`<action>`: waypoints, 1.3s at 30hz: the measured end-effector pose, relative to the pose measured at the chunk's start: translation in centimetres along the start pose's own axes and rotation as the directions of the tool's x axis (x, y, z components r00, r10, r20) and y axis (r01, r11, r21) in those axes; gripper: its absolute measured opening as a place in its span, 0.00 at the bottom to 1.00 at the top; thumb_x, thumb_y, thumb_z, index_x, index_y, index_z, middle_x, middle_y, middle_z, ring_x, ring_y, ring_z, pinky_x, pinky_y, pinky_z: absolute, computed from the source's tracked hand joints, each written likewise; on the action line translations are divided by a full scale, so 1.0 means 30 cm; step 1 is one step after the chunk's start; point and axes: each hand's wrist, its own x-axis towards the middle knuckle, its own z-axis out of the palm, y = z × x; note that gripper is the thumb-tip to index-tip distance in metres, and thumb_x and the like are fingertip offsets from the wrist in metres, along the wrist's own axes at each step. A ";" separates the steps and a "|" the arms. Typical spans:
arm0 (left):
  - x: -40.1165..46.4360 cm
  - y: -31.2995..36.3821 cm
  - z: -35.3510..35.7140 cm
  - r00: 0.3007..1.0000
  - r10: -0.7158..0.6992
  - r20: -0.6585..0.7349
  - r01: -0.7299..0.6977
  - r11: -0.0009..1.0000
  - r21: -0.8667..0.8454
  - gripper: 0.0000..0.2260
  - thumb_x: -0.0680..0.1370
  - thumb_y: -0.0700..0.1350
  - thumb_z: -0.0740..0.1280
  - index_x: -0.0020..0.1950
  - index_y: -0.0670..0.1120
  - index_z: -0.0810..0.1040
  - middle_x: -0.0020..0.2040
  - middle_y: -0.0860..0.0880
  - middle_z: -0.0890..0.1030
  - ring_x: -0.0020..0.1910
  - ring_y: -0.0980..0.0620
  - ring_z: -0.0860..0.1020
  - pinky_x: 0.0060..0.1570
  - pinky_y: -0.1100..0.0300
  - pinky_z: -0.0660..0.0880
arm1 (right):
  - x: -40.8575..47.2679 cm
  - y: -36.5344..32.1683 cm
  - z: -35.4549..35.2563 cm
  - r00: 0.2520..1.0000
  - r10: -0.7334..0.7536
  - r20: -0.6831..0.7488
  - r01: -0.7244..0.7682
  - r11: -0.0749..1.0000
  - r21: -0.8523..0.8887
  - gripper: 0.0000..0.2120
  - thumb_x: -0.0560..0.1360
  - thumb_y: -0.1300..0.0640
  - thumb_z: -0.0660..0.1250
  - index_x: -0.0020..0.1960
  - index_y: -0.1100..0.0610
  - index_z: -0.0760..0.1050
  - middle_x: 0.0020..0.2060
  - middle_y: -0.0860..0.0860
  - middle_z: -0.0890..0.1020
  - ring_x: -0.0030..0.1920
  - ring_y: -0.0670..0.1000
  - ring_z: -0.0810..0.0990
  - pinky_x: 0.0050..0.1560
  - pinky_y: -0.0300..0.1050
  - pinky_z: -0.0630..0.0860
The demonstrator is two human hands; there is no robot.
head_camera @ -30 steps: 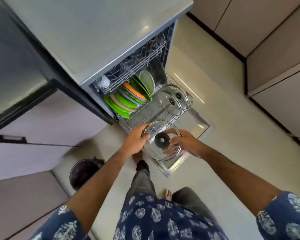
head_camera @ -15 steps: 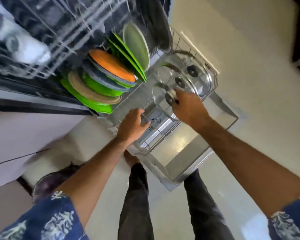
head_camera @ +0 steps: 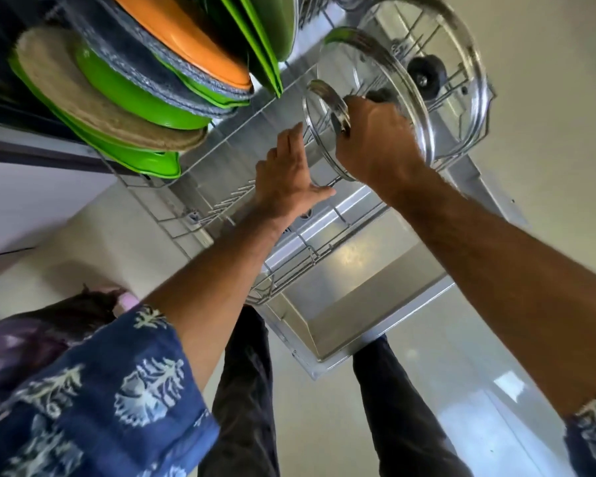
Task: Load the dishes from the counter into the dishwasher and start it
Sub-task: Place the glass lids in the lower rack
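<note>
Because the small glass lid [head_camera: 326, 132] is rigid, slick and breakable, the right hand [head_camera: 375, 139] is gripping it by its knob, standing it on edge in the lower rack [head_camera: 289, 266], while the left hand [head_camera: 289, 173] is hovering open-fingered beside its steel rim.

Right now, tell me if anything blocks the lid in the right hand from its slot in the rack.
Nothing visible blocks it. The right hand holds the small lid upright among the rack tines; a larger lid stands just behind, left hand beside.
</note>
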 end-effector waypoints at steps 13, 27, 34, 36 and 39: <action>-0.003 -0.031 0.028 0.995 0.061 -0.085 -0.061 0.998 0.004 0.50 0.65 0.66 0.76 0.75 0.40 0.60 0.68 0.42 0.72 0.64 0.43 0.75 0.65 0.40 0.72 | 0.039 -0.001 0.081 0.986 -0.054 0.160 0.055 0.998 -0.005 0.12 0.80 0.63 0.57 0.62 0.60 0.70 0.45 0.59 0.78 0.42 0.58 0.78 0.37 0.43 0.68; 0.000 -0.027 0.019 0.996 0.083 -0.042 -0.080 0.995 0.063 0.50 0.66 0.66 0.75 0.78 0.44 0.58 0.66 0.44 0.72 0.62 0.45 0.76 0.67 0.40 0.70 | -0.077 0.003 -0.055 0.998 -0.024 0.049 0.021 0.998 0.051 0.14 0.78 0.66 0.62 0.64 0.63 0.73 0.44 0.59 0.81 0.38 0.53 0.79 0.38 0.44 0.78; -0.002 -0.025 0.020 0.996 0.081 -0.042 -0.077 0.993 0.089 0.49 0.67 0.66 0.75 0.76 0.41 0.60 0.66 0.43 0.72 0.62 0.44 0.76 0.68 0.37 0.69 | -0.135 0.002 -0.035 0.995 -0.096 0.034 0.093 0.993 0.075 0.21 0.79 0.68 0.61 0.72 0.59 0.68 0.44 0.60 0.83 0.36 0.54 0.81 0.38 0.48 0.82; -0.002 -0.023 0.021 0.996 0.084 -0.040 -0.080 0.993 0.087 0.48 0.67 0.66 0.75 0.76 0.42 0.59 0.67 0.43 0.72 0.64 0.44 0.74 0.70 0.36 0.67 | -0.152 0.020 -0.038 0.995 -0.102 0.017 0.100 0.988 0.114 0.24 0.79 0.68 0.62 0.73 0.59 0.67 0.44 0.59 0.83 0.34 0.50 0.79 0.38 0.40 0.78; -0.010 -0.015 0.033 0.996 0.074 -0.049 -0.069 0.992 0.109 0.50 0.67 0.67 0.74 0.78 0.43 0.57 0.73 0.43 0.67 0.75 0.42 0.65 0.73 0.32 0.60 | -0.181 0.053 -0.045 0.999 -0.049 -0.005 0.049 0.985 0.167 0.24 0.79 0.67 0.62 0.74 0.59 0.67 0.44 0.57 0.83 0.35 0.48 0.78 0.38 0.37 0.77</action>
